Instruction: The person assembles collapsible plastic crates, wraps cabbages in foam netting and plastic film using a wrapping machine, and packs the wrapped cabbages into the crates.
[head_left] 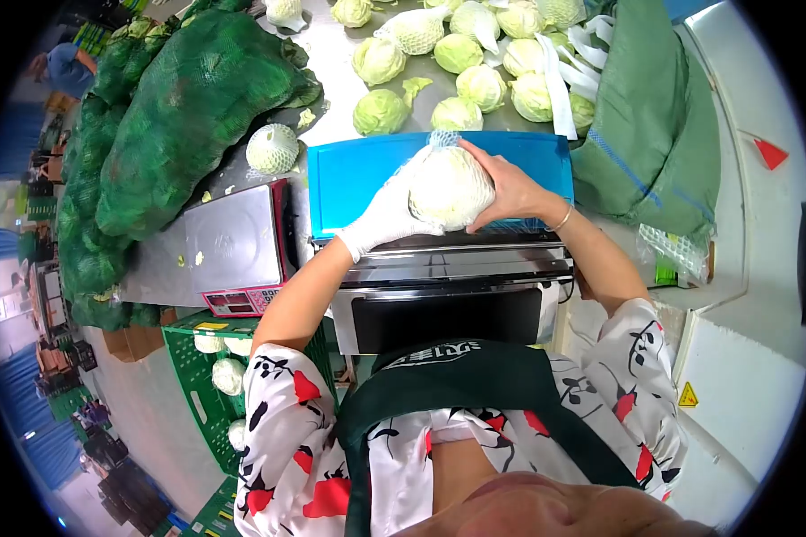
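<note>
A pale cabbage (452, 190) in a white foam net sits between my two hands, above the blue top (349, 170) of a machine with a metal front. My left hand (387, 217), in a white knitted glove, presses against its left side and underneath. Around its right side curve the bare fingers of my right hand (512, 190), thumb low and fingers near the top. The net bunches up at the cabbage's far end. Whether the cabbage touches the blue surface is hidden.
Several cabbages (379, 61) lie on the metal table behind the machine, some netted. Full green mesh sacks (197, 107) and a weighing scale (233, 237) stand left. A green crate (192, 394) holds netted cabbages below. A green woven sack (645, 116) stands right.
</note>
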The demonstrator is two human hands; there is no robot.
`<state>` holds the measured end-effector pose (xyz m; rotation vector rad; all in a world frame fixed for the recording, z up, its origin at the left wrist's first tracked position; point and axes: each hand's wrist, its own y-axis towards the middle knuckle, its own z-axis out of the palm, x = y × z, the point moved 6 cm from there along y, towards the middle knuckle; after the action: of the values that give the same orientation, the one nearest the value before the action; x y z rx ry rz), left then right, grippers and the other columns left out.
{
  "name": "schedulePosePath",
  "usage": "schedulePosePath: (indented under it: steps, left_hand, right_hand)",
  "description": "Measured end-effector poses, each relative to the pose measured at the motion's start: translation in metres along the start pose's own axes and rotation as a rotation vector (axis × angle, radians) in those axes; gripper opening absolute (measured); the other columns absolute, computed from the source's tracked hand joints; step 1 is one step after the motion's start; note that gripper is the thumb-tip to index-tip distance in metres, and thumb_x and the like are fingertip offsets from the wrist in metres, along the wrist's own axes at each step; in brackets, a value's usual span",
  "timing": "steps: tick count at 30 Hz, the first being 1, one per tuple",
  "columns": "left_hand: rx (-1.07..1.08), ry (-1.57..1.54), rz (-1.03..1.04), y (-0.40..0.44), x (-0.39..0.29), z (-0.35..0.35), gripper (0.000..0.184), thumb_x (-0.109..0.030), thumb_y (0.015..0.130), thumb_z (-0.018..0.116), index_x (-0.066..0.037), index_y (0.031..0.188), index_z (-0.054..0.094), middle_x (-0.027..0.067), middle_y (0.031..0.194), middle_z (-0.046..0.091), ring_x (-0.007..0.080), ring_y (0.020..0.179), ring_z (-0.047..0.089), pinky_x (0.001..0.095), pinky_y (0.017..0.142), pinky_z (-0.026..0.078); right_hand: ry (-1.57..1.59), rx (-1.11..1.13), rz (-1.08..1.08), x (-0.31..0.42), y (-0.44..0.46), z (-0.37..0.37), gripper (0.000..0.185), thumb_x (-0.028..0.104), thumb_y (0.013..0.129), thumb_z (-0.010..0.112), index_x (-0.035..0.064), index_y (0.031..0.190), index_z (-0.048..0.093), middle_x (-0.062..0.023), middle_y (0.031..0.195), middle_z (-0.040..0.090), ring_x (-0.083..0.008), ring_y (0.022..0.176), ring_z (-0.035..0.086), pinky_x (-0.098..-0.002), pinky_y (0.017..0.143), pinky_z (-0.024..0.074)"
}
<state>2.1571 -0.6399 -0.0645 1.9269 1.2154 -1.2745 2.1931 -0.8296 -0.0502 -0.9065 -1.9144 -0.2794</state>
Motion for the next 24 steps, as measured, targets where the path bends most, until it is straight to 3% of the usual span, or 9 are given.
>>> schedulePosePath:
  steps: [6, 7, 10, 12, 14, 16, 17, 21, 24]
  left_hand:
    - [-0.009, -0.568, -0.192, -0.036, 0.000, 0.013, 0.107, -0.020, 0.070, 0.090, -0.004, 0.153, 0.025, 0.0152, 0.143, 0.047, 0.0236, 0.132, 0.046, 0.0361, 0.113, 0.037]
    - [-0.032, -0.718, -0.178, -0.051, -0.008, 0.020, 0.088, -0.013, 0.079, 0.082, -0.003, 0.149, 0.030, 0.0155, 0.137, 0.050, 0.0199, 0.125, 0.051, 0.0349, 0.107, 0.042]
    - [0.081, -0.783, -0.360, -0.104, -0.035, 0.031, 0.074, -0.014, 0.086, 0.076, -0.001, 0.144, 0.032, 0.0153, 0.130, 0.054, 0.0182, 0.114, 0.057, 0.0334, 0.096, 0.050]
    - [0.250, -0.628, -0.353, -0.151, -0.029, 0.065, 0.067, -0.025, 0.091, 0.071, -0.001, 0.141, 0.032, 0.0166, 0.120, 0.058, 0.0177, 0.101, 0.061, 0.0329, 0.078, 0.057]
    - [0.328, -0.738, -0.378, -0.190, -0.025, 0.100, 0.069, -0.039, 0.091, 0.071, 0.000, 0.137, 0.038, 0.0177, 0.120, 0.059, 0.0184, 0.096, 0.065, 0.0314, 0.069, 0.060]
    - [0.383, -0.905, -0.732, -0.210, -0.013, 0.119, 0.069, -0.049, 0.093, 0.064, 0.000, 0.137, 0.042, 0.0176, 0.123, 0.059, 0.0197, 0.100, 0.066, 0.0310, 0.067, 0.060]
    - [0.381, -0.932, -0.758, -0.213, 0.001, 0.128, 0.075, -0.055, 0.094, 0.059, -0.001, 0.142, 0.040, 0.0160, 0.121, 0.061, 0.0206, 0.102, 0.066, 0.0305, 0.062, 0.059]
    - [0.473, -0.989, -0.961, -0.219, 0.024, 0.141, 0.076, -0.063, 0.099, 0.041, -0.004, 0.145, 0.043, 0.0159, 0.132, 0.060, 0.0268, 0.110, 0.064, 0.0422, 0.094, 0.050]
    - [0.429, -1.004, -0.999, -0.241, 0.016, 0.140, 0.078, -0.066, 0.099, 0.034, -0.005, 0.147, 0.042, 0.0165, 0.133, 0.059, 0.0293, 0.111, 0.063, 0.0416, 0.096, 0.048]
  right_hand:
    - [0.560, -0.069, 0.162, 0.000, -0.028, 0.037, 0.092, 0.040, 0.081, 0.079, -0.0004, 0.148, 0.032, -0.0144, 0.137, 0.053, -0.0235, 0.123, 0.051, -0.0350, 0.107, 0.0396]
    - [0.702, -0.068, 0.183, 0.009, -0.042, 0.047, 0.085, 0.038, 0.085, 0.075, -0.0007, 0.148, 0.033, -0.0125, 0.137, 0.053, -0.0214, 0.122, 0.051, -0.0339, 0.106, 0.0402]
    - [0.947, 0.005, 0.413, 0.031, -0.112, 0.085, 0.072, 0.035, 0.093, 0.068, -0.0012, 0.147, 0.036, -0.0098, 0.138, 0.051, -0.0163, 0.124, 0.050, -0.0322, 0.106, 0.0411]
    - [1.025, 0.073, 0.413, 0.059, -0.156, 0.115, 0.075, 0.036, 0.092, 0.068, -0.0003, 0.148, 0.035, -0.0111, 0.143, 0.049, -0.0177, 0.130, 0.047, -0.0351, 0.110, 0.0384]
    - [1.153, 0.127, 0.493, 0.057, -0.189, 0.157, 0.078, 0.044, 0.094, 0.064, 0.0011, 0.151, 0.033, -0.0105, 0.147, 0.046, -0.0197, 0.134, 0.045, -0.0367, 0.113, 0.0353]
    - [1.269, 0.112, 0.752, 0.034, -0.207, 0.197, 0.075, 0.050, 0.097, 0.056, 0.0037, 0.151, 0.033, -0.0111, 0.147, 0.047, -0.0205, 0.134, 0.046, -0.0373, 0.113, 0.0348]
    - [1.253, 0.065, 0.765, 0.025, -0.204, 0.204, 0.074, 0.052, 0.098, 0.054, 0.0052, 0.151, 0.035, -0.0112, 0.146, 0.049, -0.0208, 0.133, 0.048, -0.0369, 0.112, 0.0368]
    - [1.506, 0.164, 0.772, 0.007, -0.178, 0.223, 0.062, 0.049, 0.102, 0.047, 0.0070, 0.147, 0.041, -0.0089, 0.142, 0.053, -0.0207, 0.124, 0.056, -0.0388, 0.102, 0.0475]
    - [1.624, 0.182, 0.789, 0.009, -0.196, 0.224, 0.056, 0.045, 0.102, 0.050, 0.0058, 0.143, 0.046, -0.0091, 0.139, 0.056, -0.0201, 0.120, 0.058, -0.0349, 0.099, 0.0482]
